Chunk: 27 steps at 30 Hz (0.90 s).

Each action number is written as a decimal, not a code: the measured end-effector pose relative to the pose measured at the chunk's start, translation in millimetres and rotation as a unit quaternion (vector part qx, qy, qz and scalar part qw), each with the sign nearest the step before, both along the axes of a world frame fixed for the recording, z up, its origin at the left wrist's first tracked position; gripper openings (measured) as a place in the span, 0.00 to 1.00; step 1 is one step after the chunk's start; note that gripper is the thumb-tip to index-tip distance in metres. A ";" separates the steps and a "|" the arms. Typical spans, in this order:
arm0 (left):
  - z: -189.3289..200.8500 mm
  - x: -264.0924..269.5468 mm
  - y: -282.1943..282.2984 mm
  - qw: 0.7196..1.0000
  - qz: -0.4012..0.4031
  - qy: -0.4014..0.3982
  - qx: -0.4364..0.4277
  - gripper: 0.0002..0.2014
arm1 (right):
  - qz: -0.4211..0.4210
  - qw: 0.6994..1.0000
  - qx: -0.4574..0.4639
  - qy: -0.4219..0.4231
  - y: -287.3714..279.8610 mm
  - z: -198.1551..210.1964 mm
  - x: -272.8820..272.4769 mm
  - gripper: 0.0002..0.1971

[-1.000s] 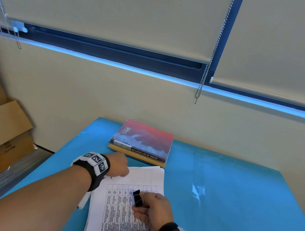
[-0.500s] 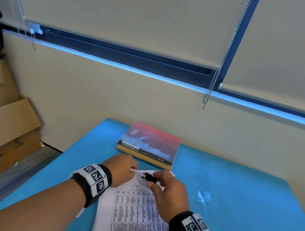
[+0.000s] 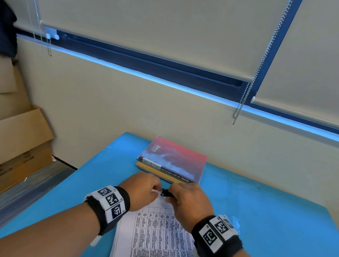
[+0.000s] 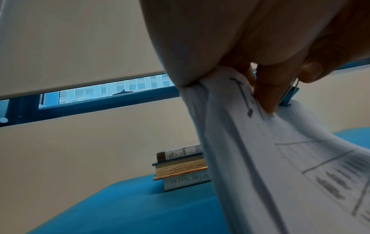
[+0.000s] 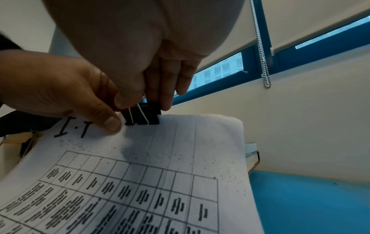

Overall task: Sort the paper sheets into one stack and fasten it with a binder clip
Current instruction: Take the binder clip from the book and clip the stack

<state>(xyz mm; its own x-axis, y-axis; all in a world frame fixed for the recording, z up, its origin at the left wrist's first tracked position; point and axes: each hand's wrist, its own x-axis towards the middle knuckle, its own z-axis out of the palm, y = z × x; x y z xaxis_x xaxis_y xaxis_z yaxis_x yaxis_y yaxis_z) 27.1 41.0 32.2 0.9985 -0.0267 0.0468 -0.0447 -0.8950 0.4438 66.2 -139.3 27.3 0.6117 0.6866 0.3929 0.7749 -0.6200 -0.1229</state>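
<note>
A stack of printed paper sheets (image 3: 157, 238) with tables lies on the blue table (image 3: 268, 233), its far edge lifted. My left hand (image 3: 143, 190) pinches that top edge (image 4: 230, 95), thumb on the top sheet (image 5: 112, 123). My right hand (image 3: 188, 199) pinches a black binder clip (image 3: 165, 192) by its wire handles. In the right wrist view the binder clip (image 5: 142, 114) sits on the top edge of the paper stack (image 5: 160, 158), beside my left thumb. The left wrist view shows the binder clip (image 4: 289, 96) behind my fingers.
A pile of books with a red cover on top (image 3: 173, 162) lies just beyond my hands, near the wall; the books (image 4: 180, 167) show side-on in the left wrist view. Cardboard boxes (image 3: 6, 142) stand on the floor at left. A blind chain (image 3: 251, 80) hangs above.
My right hand carried the binder clip from the middle of the sheet up to the stack's far edge. My left hand took hold of that edge and lifted it.
</note>
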 end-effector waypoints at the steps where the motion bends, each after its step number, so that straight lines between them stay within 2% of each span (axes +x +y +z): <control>1: -0.1 -0.1 0.5 1.000 -0.005 -0.002 0.002 0.09 | 0.004 1.000 -0.015 -0.001 0.0 0.5 0.9 0.08; 6: -2.6 -1.4 0.3 1.000 -0.026 -0.017 0.004 0.08 | 0.034 0.993 -0.104 0.042 0.9 19.0 3.4 0.05; 12: -6.7 -4.0 1.8 0.999 -0.030 -0.024 0.006 0.09 | -0.014 0.987 -0.094 0.128 2.6 28.3 8.3 0.13; 14: -3.7 -6.2 -0.1 1.000 -0.023 -0.014 -0.004 0.14 | -0.016 0.986 -0.088 0.137 3.1 26.4 10.6 0.16; 16: 0.1 -7.0 -4.2 1.000 -0.022 0.011 -0.002 0.23 | -0.021 0.987 -0.062 0.144 2.7 22.3 11.5 0.18; 17: 1.3 -6.4 -6.9 0.999 -0.027 0.016 0.018 0.23 | -0.030 0.987 -0.050 0.151 2.4 20.4 10.6 0.19; 20: 1.8 -5.0 -11.6 0.998 -0.026 -0.011 0.064 0.13 | -0.040 0.985 -0.041 0.161 0.4 14.1 8.5 0.19; 24: -3.7 -8.6 -13.8 0.992 -0.056 -0.037 0.110 0.12 | -0.033 0.983 -0.093 0.156 -1.4 8.4 8.4 0.27; 25: -4.6 -9.7 -15.2 0.989 -0.070 -0.041 0.127 0.12 | -0.033 0.981 -0.106 0.162 -0.9 8.0 8.8 0.25; 27: -5.8 -11.2 -17.7 0.982 -0.097 -0.050 0.156 0.12 | -0.034 0.975 -0.130 0.177 -0.5 8.2 10.1 0.14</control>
